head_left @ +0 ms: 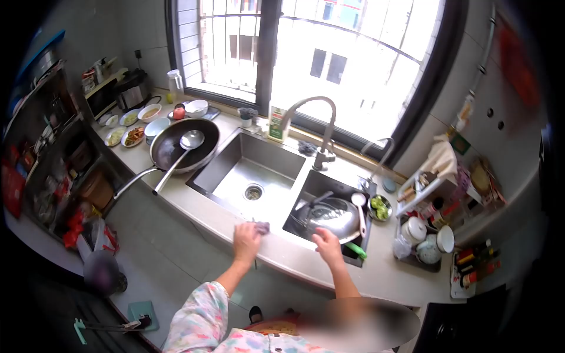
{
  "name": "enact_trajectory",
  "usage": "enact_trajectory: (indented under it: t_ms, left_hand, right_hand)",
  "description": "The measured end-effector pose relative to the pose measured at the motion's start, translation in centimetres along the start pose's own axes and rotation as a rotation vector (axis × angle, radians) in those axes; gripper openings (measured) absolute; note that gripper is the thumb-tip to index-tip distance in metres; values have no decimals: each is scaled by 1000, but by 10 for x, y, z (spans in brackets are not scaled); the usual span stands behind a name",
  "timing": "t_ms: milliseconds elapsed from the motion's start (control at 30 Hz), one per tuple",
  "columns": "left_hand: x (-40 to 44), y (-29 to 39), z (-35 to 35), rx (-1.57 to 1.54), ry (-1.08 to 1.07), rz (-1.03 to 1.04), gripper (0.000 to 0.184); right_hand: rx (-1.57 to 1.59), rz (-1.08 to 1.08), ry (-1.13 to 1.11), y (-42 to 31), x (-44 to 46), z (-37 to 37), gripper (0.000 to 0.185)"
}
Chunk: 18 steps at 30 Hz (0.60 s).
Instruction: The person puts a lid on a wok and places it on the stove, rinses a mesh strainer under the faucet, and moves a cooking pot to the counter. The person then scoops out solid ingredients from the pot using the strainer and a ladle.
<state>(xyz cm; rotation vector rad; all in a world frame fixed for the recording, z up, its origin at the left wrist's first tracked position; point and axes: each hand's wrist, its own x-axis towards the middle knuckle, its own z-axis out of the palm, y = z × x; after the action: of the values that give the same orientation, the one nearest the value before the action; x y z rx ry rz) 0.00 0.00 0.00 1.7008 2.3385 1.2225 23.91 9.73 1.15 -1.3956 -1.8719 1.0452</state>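
My left hand (246, 242) is closed on a small purplish-grey cloth (262, 227), which touches the counter's front edge before the large steel sink basin (229, 157). My right hand (328, 247) is over the front edge of the smaller, dark basin (294, 219). Its fingers are loosely bent and slightly apart, with nothing visible in them. Just beyond it, a shiny, domed metal lid or pan (335, 216) lies in that basin. A white-headed ladle or spoon (359, 201) rests against it. A green handle (356, 250) sticks out near my right hand.
A wok (206, 150) with a metal ladle (192, 140) sits left of the sink, its handle overhanging the edge. Dishes of food (134, 136) stand behind it. The tall faucet (325, 156) arches between the basins. A bowl of greens (379, 207) and a dish rack (421, 259) are at right.
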Motion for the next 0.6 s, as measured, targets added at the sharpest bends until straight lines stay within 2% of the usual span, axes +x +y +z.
enact_trajectory:
  t_ms: [33,67,100,133,167,200,233,300,367,433,500,600]
  left_hand:
    - [-9,9,10,-51,15,92,21]
    - [-21,19,18,-69,-87,211,23]
    - [-3,-34,-13,-40,-230,324,25]
    - [15,-44,-9,27,-198,353,28]
    - [10,-45,-2,74,-192,349,31]
    - [-2,-45,2,115,-207,338,34]
    - [0,-54,-2,146,-234,306,35]
    - [27,-66,-4,202,-255,255,37]
    - [52,-88,-14,266,-223,198,35]
    - [73,-120,-16,330,-162,194,32]
    - [108,-161,-25,244,-166,122,26]
    - [149,-175,-34,114,-79,71,23]
  right_hand:
    - [-2,-16,47,4,11,-10,37]
    - [80,96,52,7,21,-20,39]
    - [116,225,34,-32,46,35,46]
    - [100,107,184,-5,91,54,49]
    - [60,20,315,41,125,64,53]
    - [63,87,361,69,142,59,57]
    - [90,154,416,61,153,64,61]
    - [479,376,470,21,165,59,59]
    - [646,521,333,12,173,54,30]
    - [760,583,149,32,178,50,21]
    - [719,571,219,22,180,48,12]
    - [575,555,176,41,184,46,12]
